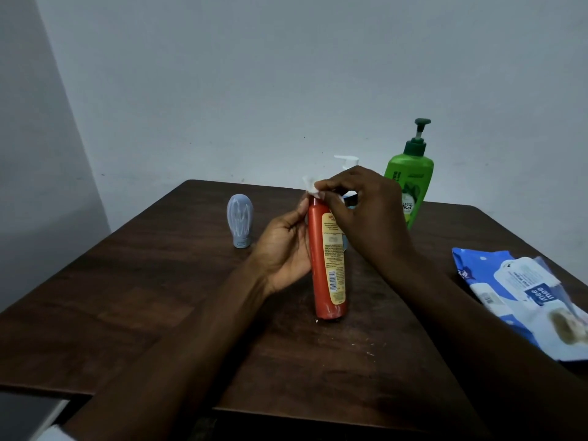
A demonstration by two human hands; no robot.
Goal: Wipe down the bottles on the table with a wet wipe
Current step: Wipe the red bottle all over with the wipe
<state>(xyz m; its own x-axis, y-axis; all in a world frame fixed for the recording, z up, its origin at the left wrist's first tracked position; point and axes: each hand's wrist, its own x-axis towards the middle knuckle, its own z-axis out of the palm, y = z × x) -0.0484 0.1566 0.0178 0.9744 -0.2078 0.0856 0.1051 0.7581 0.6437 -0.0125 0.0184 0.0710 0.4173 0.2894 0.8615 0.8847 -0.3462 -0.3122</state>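
Observation:
A tall orange-red bottle (327,268) with a yellow label stands upright on the dark wooden table (159,297). My left hand (281,249) grips its upper body from the left. My right hand (359,202) pinches a small white wet wipe (311,186) against the bottle's top. A green pump bottle (410,176) stands behind at the right. A white pump bottle (346,162) is mostly hidden behind my right hand. A small grey-blue bottle (240,224) stands on its cap at the left.
A blue and white pack of wet wipes (521,294) lies at the table's right edge. A plain grey wall rises just behind the table. The table's front left corner has a cut-out step (63,399).

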